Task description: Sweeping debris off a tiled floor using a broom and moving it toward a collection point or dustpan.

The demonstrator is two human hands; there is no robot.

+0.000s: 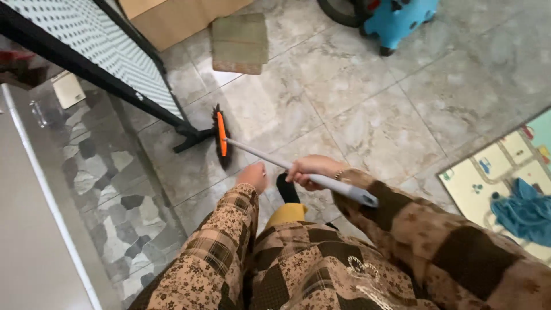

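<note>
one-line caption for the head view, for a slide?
Right hand grips a grey-handled broom on the marble tile floor; left hand hovers empty beside it.

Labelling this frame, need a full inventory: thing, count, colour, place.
broom: 1, orange-black head, grey handle, on tiles at centre
frame: 1, black, mesh panel, upper left
box: 1, brown cardboard, top
mat: 1, greenish, top centre
ride-on toy: 1, blue, top right
play mat: 1, pale, printed, right edge
cloth: 1, blue, on play mat
left hand: empty, beside handle
right hand: grips broom handle
</note>
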